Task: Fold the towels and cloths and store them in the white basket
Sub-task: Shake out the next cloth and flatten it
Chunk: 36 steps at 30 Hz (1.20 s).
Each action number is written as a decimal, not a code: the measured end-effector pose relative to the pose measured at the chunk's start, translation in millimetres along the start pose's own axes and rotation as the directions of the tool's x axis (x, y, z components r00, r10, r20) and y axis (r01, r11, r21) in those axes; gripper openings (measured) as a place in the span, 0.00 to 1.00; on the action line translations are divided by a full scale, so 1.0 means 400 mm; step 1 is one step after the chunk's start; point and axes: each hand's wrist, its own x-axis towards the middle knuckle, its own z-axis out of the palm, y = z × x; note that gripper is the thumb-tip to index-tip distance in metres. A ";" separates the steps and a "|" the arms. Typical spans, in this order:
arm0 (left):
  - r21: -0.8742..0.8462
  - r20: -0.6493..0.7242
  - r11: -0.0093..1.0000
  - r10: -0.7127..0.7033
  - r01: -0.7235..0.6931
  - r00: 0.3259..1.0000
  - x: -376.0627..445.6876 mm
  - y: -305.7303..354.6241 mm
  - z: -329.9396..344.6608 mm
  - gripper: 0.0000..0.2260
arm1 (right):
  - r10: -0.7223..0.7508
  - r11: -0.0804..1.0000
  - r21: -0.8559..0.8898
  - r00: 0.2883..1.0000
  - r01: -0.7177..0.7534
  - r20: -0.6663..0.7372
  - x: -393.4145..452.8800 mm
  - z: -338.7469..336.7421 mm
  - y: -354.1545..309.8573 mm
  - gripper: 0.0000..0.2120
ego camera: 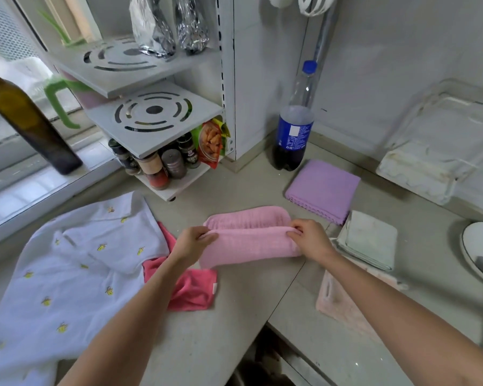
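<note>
Your left hand (195,240) and right hand (308,236) each pinch an end of the pink towel (248,240), which lies mid-fold at the centre of the bench (221,338), its near edge lifted over the far half. A purple cloth (322,188) and a pale green cloth (368,238) already lie folded to your right. Still unfolded, judging by how they lie: the white printed cloth (67,274) and the red cloth (193,288) on your left. No white basket can be identified with certainty, so nothing appears stored yet.
</note>
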 end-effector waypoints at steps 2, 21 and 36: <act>0.008 -0.083 1.000 -0.024 0.024 0.996 0.025 0.010 0.011 0.10 | 0.072 0.996 0.048 0.996 -0.069 -0.058 0.026 0.010 -0.003 0.04; 0.245 -0.348 0.967 0.015 0.076 0.937 0.173 -0.023 0.122 0.03 | 0.128 0.988 -0.074 0.985 -0.137 -0.118 0.256 0.132 0.032 0.06; 0.426 -0.444 0.901 0.133 0.079 0.886 0.159 0.002 0.124 0.10 | -0.287 0.899 -0.400 0.930 0.180 -0.228 0.222 0.140 0.024 0.18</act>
